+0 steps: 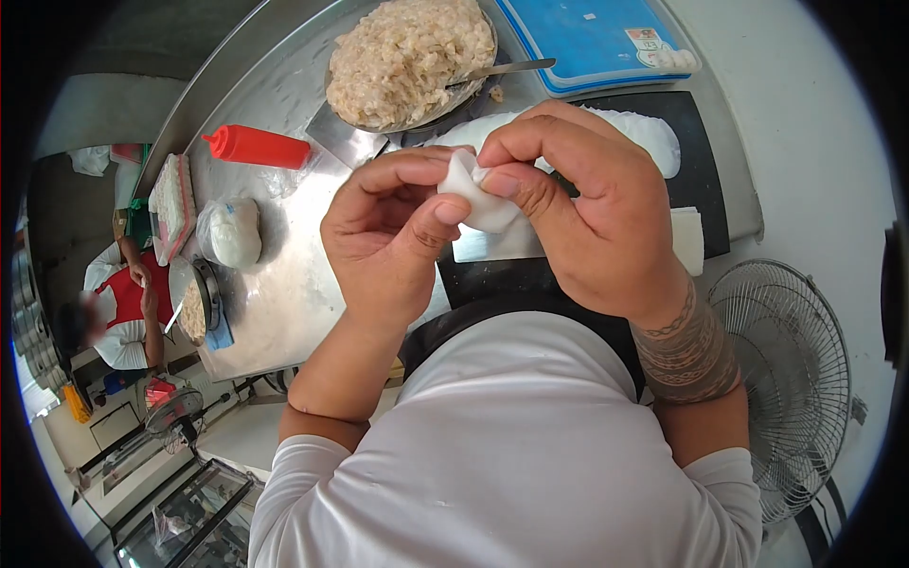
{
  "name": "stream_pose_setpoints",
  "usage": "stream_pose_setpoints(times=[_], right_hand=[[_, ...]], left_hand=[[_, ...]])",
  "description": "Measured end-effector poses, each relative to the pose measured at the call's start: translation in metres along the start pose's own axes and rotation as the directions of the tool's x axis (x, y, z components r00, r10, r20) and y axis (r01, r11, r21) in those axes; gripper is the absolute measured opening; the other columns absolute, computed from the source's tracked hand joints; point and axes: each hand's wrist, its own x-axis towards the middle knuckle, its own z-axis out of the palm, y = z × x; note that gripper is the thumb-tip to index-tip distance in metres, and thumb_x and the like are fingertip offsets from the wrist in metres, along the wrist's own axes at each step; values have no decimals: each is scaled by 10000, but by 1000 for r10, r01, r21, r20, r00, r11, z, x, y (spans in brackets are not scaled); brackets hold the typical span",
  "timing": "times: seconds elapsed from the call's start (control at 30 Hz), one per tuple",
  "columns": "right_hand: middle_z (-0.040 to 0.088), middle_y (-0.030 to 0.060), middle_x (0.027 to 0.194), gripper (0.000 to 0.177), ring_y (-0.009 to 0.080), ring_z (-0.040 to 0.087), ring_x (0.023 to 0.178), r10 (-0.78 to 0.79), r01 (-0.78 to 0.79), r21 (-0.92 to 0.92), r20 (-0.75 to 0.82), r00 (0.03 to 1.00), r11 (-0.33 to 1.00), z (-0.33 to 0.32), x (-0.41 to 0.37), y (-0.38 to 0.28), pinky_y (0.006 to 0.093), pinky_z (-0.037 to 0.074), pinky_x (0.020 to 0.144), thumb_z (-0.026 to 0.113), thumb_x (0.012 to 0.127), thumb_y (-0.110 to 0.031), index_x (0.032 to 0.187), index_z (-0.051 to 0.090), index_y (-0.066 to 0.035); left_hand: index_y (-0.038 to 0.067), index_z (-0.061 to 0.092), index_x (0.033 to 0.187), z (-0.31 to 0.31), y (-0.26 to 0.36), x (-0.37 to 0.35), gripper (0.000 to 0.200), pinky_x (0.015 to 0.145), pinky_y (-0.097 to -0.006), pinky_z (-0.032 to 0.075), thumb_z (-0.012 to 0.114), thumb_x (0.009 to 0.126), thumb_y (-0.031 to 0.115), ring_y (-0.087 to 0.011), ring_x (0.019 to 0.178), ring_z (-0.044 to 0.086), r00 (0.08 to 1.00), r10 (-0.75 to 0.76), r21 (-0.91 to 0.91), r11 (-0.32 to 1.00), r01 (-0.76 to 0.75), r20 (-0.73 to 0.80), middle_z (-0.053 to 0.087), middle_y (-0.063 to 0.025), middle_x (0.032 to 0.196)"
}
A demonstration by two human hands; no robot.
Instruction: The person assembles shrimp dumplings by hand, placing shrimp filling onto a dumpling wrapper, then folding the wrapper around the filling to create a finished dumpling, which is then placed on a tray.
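Between both hands, in front of my chest, is a white dumpling wrapper (485,206), partly folded into a pouch. My left hand (398,213) supports it from the left, thumb and fingers closed on its side. With thumb and forefinger my right hand (578,189) pinches its upper edge. Whatever lies inside the wrapper is hidden. Below it, white square wrapper sheets (497,244) rest on a black board (705,185). Beyond my hands stands a heaped bowl of pale minced filling (412,62), with a metal spatula (511,68) stuck in its right side.
A red squeeze bottle (258,147) lies on the steel table (294,237), near a bagged white lump (230,232). A blue-lidded container (582,43) sits at the back right. A standing fan (781,379) is at my right. Another person (123,303) works at the left.
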Motion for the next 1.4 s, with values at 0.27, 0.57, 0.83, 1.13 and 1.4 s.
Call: stream_pose_setpoints(times=[0.27, 0.57, 0.83, 1.13, 1.4], right_hand=[[668, 101, 931, 95, 221, 633, 854, -57, 57, 0, -56, 997, 998, 2, -2, 6, 312, 513, 784, 714, 928, -29, 1003, 668, 6], [654, 120, 973, 209, 292, 616, 839, -338, 312, -366, -8, 941, 877, -18, -15, 46, 379, 510, 752, 767, 851, -43, 1032, 664, -25], [412, 210, 1599, 826, 350, 537, 1356, 173, -217, -146, -266, 948, 965, -79, -99, 93, 416, 496, 1037, 799, 891, -394, 1560, 448, -59], [537, 221, 1423, 739, 399, 509, 1301, 313, -641, -604, -565, 764, 474, -93, -205, 182, 520, 360, 1120, 701, 949, -263, 1567, 365, -38], [541, 191, 1421, 661, 379, 508, 1304, 358, -649, -677, -544, 759, 347, -93, -198, 178, 509, 360, 1103, 657, 954, -282, 1521, 419, -40]], left_hand=[[-42, 655, 1212, -11, 3, 16, 332, 761, -288, 552, 713, 990, 197, -161, 963, 669, 974, 9, 144, 989, -42, 228, 646, -159, 1261], [-50, 533, 1375, 8, -8, 30, 395, 941, -415, 613, 569, 1058, 182, -289, 1097, 698, 642, -650, -369, 526, 766, 407, 628, -214, 1291], [-22, 502, 1461, 17, -30, 87, 521, 1025, -359, 555, 646, 964, 43, -233, 1164, 679, 586, -652, -10, 665, 747, 481, 623, -207, 1383], [29, 617, 1273, 71, -143, 195, 441, 1012, -346, 547, 775, 862, 1, -232, 1149, 679, 824, -138, 606, 745, -279, 550, 694, -119, 1239], [121, 702, 1180, 104, -235, 261, 366, 924, -369, 568, 803, 840, 29, -247, 1075, 675, 609, -173, 562, 633, -533, 774, 708, -60, 1162]])
